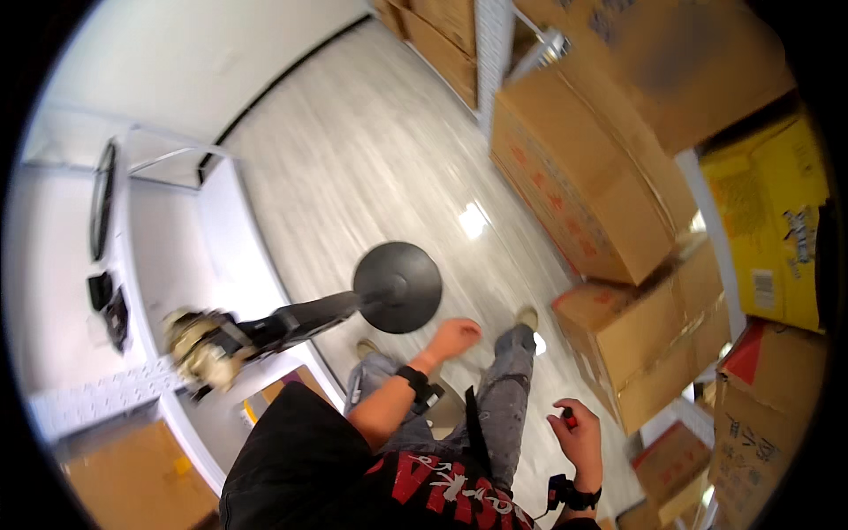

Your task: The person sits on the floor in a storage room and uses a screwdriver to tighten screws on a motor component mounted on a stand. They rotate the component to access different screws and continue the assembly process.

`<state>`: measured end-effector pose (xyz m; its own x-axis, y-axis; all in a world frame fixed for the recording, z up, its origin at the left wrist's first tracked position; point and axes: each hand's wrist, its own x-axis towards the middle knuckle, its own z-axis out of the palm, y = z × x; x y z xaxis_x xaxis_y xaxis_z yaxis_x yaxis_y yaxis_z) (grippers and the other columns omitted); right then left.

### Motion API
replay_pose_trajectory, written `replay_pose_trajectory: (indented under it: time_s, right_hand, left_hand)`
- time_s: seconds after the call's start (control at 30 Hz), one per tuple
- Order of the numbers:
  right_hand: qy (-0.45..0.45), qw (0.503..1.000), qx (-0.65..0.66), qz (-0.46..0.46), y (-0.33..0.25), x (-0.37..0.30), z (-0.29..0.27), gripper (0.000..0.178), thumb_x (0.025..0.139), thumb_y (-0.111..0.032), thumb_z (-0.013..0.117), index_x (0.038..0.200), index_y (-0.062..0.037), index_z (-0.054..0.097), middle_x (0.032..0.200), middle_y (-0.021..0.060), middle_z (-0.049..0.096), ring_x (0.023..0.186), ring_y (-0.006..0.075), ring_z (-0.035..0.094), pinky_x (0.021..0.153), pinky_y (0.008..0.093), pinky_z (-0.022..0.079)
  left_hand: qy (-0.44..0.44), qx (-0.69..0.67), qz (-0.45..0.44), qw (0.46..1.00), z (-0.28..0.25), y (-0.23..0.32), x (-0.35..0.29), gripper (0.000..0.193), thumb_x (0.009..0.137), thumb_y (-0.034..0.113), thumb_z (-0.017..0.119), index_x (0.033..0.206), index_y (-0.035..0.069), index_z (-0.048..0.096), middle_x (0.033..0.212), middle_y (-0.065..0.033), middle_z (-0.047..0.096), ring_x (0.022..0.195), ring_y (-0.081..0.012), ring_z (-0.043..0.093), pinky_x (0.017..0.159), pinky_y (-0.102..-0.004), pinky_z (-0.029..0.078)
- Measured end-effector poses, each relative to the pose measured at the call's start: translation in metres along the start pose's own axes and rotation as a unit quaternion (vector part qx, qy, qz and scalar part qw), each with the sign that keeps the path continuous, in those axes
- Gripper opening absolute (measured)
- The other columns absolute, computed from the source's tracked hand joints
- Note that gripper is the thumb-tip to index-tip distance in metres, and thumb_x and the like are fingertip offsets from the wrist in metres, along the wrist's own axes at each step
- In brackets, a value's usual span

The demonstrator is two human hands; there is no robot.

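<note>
My left hand [455,336] hangs over the floor in front of my legs, its fingers curled in with nothing visible in them. To its left stands a black round base [413,299] with a dark pole. At the pole's upper end sits bulky tan headgear [201,346] with dark straps, blurred. My right hand [579,442] is out to the right, closed round a small black object with a red part [569,417]; its kind I cannot make out. Neither hand touches the stand or the boxes. Both wrists wear black bands.
Large cardboard boxes [587,177] are stacked on shelving at the right, with a yellow box [764,230] among them. White shelving [238,225] runs along the left, holding another cardboard box [141,477]. A pale glossy floor [353,132] lies between.
</note>
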<state>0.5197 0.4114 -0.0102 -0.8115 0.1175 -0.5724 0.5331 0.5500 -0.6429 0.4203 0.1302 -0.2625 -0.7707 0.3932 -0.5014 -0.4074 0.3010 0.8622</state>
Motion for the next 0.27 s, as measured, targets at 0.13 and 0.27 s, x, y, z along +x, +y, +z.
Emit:
replay_pose_trajectory:
  time_s: [0.13, 0.27]
  right_hand:
    - [-0.067, 0.988, -0.041, -0.133, -0.071, 0.005, 0.010, 0.026, 0.082, -0.011, 0.077, 0.106, -0.0053, 0.069, 0.089, 0.0126, 0.068, 0.069, 0.0224, 0.062, 0.064, 0.0320, 0.050]
    - [-0.085, 0.958, -0.023, -0.271, -0.115, -0.006, 0.017, 0.026, 0.081, -0.007, 0.075, 0.107, -0.0050, 0.069, 0.083, 0.0096, 0.065, 0.067, 0.0187, 0.058, 0.064, 0.0308, 0.049]
  left_hand:
    - [-0.093, -0.047, 0.098, 0.990, 0.004, 0.097, -0.073, 0.015, 0.086, 0.008, 0.067, 0.098, 0.002, 0.072, 0.084, -0.0051, 0.072, 0.074, -0.0129, 0.067, 0.070, -0.0292, 0.054]
    - [-0.126, 0.051, 0.131, 0.982, -0.037, 0.159, -0.169, 0.016, 0.082, 0.015, 0.068, 0.085, 0.000, 0.071, 0.069, -0.0037, 0.068, 0.063, -0.0134, 0.062, 0.062, -0.0311, 0.050]
